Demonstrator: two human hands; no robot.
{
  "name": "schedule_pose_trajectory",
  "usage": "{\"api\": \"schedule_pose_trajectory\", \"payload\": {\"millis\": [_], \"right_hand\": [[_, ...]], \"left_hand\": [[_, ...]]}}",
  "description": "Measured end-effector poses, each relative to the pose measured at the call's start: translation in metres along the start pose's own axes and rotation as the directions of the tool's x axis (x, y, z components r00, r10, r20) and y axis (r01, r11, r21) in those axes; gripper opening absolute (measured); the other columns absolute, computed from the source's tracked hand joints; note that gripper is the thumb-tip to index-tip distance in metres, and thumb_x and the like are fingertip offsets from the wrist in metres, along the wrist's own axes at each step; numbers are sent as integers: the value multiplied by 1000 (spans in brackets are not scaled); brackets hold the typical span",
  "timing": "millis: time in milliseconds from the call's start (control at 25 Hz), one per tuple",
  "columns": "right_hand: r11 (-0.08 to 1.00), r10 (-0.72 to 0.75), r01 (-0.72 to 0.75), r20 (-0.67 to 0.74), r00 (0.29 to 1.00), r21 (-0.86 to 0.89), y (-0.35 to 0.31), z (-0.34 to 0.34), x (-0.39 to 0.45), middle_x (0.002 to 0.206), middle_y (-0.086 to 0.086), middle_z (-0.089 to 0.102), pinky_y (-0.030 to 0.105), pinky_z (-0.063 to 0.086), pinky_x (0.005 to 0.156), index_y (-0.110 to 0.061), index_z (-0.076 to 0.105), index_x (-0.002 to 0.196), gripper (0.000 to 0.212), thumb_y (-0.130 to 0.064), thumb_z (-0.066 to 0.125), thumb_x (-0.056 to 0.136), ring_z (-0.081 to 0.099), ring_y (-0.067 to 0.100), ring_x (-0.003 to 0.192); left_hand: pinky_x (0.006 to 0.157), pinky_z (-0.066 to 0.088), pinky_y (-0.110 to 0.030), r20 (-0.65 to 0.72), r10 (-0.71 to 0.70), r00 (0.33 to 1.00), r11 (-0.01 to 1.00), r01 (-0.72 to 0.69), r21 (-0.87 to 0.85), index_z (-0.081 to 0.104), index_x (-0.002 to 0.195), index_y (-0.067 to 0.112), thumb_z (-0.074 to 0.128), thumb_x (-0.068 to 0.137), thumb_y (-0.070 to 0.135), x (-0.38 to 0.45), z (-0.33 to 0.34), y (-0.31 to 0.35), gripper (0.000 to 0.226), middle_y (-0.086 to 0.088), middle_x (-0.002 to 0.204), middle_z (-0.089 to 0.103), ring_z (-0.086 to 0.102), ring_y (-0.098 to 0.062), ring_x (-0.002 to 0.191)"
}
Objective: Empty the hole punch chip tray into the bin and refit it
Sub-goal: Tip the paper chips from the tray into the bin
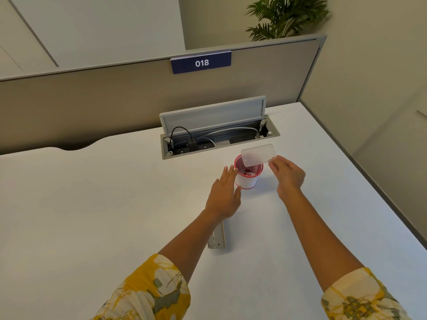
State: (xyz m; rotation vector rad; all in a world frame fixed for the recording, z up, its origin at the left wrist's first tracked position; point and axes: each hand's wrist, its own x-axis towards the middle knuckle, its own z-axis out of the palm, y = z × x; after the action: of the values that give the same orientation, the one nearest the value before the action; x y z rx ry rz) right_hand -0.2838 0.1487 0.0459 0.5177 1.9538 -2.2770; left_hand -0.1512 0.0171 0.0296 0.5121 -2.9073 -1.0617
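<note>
1. Head view: a white desk is seen from above, with a beige partition behind it carrying a blue label marked 018.
2. A small red-and-white bin stands upright on the desk, near the open cable hatch.
3. White paper chips are seen lying inside the bin.
4. The translucent chip tray is held by the right hand, pinched at its right end between thumb and fingertips.
5. The tray is held tilted above the bin, its lower left end over the bin's mouth; whether it touches the rim cannot be told.
6. The left hand is laid against the left side of the bin, fingers extended and loosely spread, with the thumb at the bin's lower wall; nothing is gripped firmly in it.
7. A flat metal piece, apparently the hole punch, lies on the desk beneath the left forearm and is mostly hidden by it.
8. Cables are seen inside the hatch, whose grey lid is propped up.
9. Yellow floral sleeves are worn on both arms.
10. A potted palm is visible beyond the partition at the upper right.
</note>
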Motion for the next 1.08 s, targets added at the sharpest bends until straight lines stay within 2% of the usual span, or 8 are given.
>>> {"api": "schedule_pose_trajectory", "payload": {"millis": [120, 280, 400, 520, 600, 720, 960, 1080], "right_hand": [[993, 61, -62, 12, 998, 104, -7, -1, -3, 103, 8, 75, 23, 60, 68, -8, 73, 107, 28, -10, 78, 80, 75, 16, 79], [994, 100, -94, 136, 986, -51, -11, 5, -16, 107, 5, 72, 30, 58, 82, -14, 71, 106, 24, -19, 76, 83, 71, 20, 93], [976, 179, -123, 338, 924, -181, -9, 13, -35, 105, 7, 70, 30, 59, 84, -9, 70, 105, 27, -16, 77, 81, 69, 23, 94], [970, 202, -105, 490, 848, -219, -2, 25, -66, 92, 7, 74, 22, 61, 67, -11, 76, 87, 10, -5, 77, 79, 74, 18, 78], [954, 190, -19, 553, 812, -300, 6, 33, -82, 90, 5, 75, 20, 59, 64, -9, 77, 90, 10, -5, 75, 81, 74, 17, 76], [911, 204, 79, 608, 767, -405, 18, 47, -101, 91, 7, 75, 17, 58, 62, -4, 76, 98, 17, -4, 75, 81, 75, 17, 76], [859, 284, 68, 583, 761, -508, 51, 52, -136, 92, 14, 77, 26, 62, 71, -14, 78, 81, 4, -11, 77, 78, 76, 23, 78], [626, 255, 261, 509, 822, -735, 69, 46, -148, 100, 8, 76, 32, 57, 84, -13, 78, 89, 14, -20, 75, 78, 71, 25, 93]], "left_hand": [[125, 17, -45, -15, -40, 999, 996, 38, -76, 19, 158, 25, 40, 104, 33, -4, -5, 0, 58, 0, 168, 13, 15, -24, 154], [119, 27, -40, -161, -209, 965, 906, 129, -404, 43, 147, 22, 39, 105, 33, -10, -19, 5, 43, -3, 160, 37, 34, -24, 147], [107, 46, -41, 2, -352, 936, 574, 218, -789, 52, 129, 17, 32, 107, 39, -10, -37, 3, 38, -11, 140, 56, 54, -33, 130], [98, 52, -43, 309, -252, 917, 288, 375, -881, 48, 131, 17, 24, 103, 54, -23, -55, -19, 52, -15, 134, 60, 65, -37, 114], [92, 57, -43, 383, -187, 904, 309, 425, -851, 49, 134, 18, 24, 101, 58, -36, -60, -35, 59, -15, 127, 65, 70, -35, 106], [80, 62, -42, 278, -268, 922, 390, 368, -844, 56, 130, 11, 47, 100, 45, -57, -64, -55, 46, -16, 120, 69, 74, -35, 96], [69, 61, -40, 228, -339, 913, 364, 351, -862, 67, 118, -2, 61, 96, 13, -98, -68, -93, 27, -19, 105, 76, 75, -41, 90], [65, 61, -37, 200, -425, 883, 348, 363, -864, 65, 119, -3, 58, 97, 12, -116, -71, -105, 27, -17, 102, 76, 76, -37, 86]]}}
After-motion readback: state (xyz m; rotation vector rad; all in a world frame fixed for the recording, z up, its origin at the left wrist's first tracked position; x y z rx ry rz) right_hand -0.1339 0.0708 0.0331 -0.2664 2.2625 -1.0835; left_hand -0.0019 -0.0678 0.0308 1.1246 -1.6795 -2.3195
